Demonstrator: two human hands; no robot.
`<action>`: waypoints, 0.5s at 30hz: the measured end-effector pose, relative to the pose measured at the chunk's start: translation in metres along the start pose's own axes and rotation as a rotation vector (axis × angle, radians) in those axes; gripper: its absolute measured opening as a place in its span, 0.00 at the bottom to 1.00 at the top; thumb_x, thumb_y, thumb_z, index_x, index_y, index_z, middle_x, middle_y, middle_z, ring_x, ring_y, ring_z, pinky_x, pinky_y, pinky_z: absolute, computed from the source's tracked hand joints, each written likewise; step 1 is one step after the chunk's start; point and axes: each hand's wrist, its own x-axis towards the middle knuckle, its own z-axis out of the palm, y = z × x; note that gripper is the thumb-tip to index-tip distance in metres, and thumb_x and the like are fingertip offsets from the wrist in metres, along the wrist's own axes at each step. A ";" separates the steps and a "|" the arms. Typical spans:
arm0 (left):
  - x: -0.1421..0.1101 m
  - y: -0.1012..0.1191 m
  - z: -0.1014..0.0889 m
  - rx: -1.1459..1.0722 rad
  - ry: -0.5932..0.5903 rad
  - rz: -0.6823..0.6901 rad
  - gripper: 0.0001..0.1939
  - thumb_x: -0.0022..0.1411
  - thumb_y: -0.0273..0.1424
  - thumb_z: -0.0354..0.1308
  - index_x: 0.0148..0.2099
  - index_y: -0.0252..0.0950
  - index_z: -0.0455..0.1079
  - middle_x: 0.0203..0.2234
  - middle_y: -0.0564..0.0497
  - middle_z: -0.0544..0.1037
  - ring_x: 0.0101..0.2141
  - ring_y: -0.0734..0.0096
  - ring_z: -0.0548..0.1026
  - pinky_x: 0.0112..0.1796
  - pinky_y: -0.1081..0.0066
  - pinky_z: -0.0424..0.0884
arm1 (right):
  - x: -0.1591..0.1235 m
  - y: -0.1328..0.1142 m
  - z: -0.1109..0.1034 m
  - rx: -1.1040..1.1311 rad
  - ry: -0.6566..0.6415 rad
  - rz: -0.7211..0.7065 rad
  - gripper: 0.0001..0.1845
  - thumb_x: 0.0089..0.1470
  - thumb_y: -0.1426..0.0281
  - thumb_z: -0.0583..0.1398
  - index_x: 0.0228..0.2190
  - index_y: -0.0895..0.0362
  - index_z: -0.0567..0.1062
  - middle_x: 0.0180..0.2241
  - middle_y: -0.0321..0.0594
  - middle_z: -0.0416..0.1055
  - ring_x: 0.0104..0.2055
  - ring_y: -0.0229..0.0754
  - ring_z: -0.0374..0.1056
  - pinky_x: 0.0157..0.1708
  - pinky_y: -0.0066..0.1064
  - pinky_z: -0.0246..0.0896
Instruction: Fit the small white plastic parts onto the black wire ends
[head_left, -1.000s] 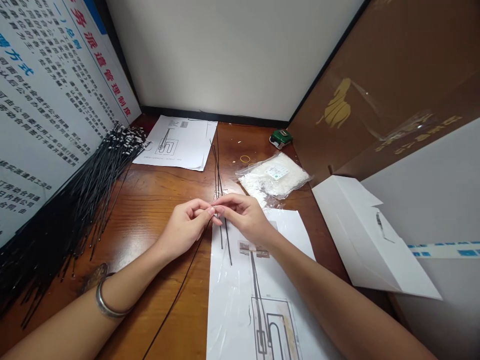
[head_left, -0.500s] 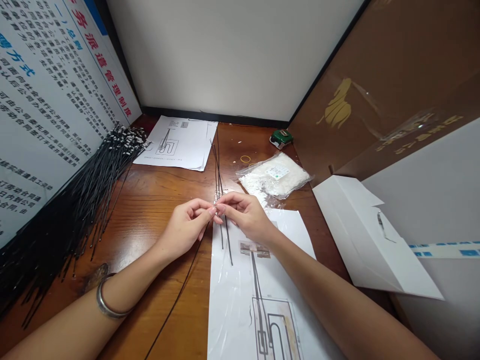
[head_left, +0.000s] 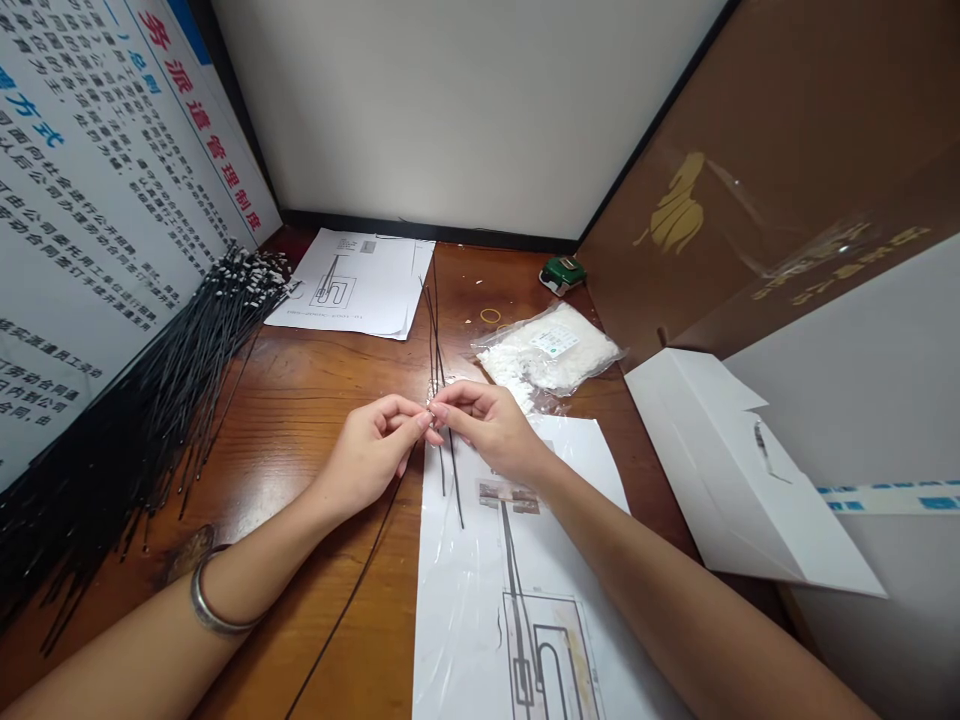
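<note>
My left hand point(head_left: 371, 455) and my right hand point(head_left: 491, 428) meet fingertip to fingertip over the middle of the wooden table point(head_left: 300, 400). The left hand pinches the end of a thin black wire point(head_left: 352, 590) that trails back toward me. The right hand pinches a tiny white piece point(head_left: 432, 411) against that wire end. Two more loose black wires point(head_left: 435, 340) lie just beyond and under my fingers. A laminated drawing sheet point(head_left: 487, 580) lies under my right wrist.
A big bundle of black wires with white tips point(head_left: 172, 390) lies along the left, against a printed board point(head_left: 90, 190). A clear bag of small white parts point(head_left: 551, 352), a green object point(head_left: 562, 273), a yellow rubber band point(head_left: 490, 316), paper sheets point(head_left: 360, 285) and a white folded carton point(head_left: 727, 480) are around.
Both hands stay pinched together and have shifted very slightly away from me; the fingertips have worked a little at the wire end.
</note>
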 end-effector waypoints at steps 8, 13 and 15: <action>0.000 0.000 0.000 -0.011 -0.014 0.009 0.12 0.60 0.37 0.57 0.35 0.31 0.70 0.24 0.52 0.76 0.16 0.83 0.60 0.19 0.78 0.56 | 0.001 0.000 -0.002 0.003 -0.042 0.011 0.08 0.53 0.65 0.62 0.29 0.58 0.73 0.25 0.33 0.68 0.21 0.28 0.56 0.18 0.25 0.48; 0.000 0.001 -0.002 -0.019 -0.049 0.005 0.13 0.61 0.38 0.55 0.36 0.32 0.70 0.27 0.50 0.78 0.17 0.83 0.61 0.19 0.77 0.56 | 0.002 0.002 -0.004 0.049 -0.011 0.028 0.10 0.52 0.63 0.63 0.30 0.58 0.73 0.24 0.33 0.69 0.19 0.28 0.56 0.17 0.25 0.47; -0.001 0.002 -0.003 -0.021 -0.083 0.000 0.13 0.62 0.38 0.53 0.35 0.32 0.70 0.26 0.50 0.78 0.16 0.83 0.60 0.18 0.77 0.56 | 0.003 0.003 -0.005 0.076 0.018 0.025 0.10 0.52 0.63 0.63 0.29 0.57 0.73 0.23 0.33 0.70 0.19 0.28 0.55 0.16 0.25 0.47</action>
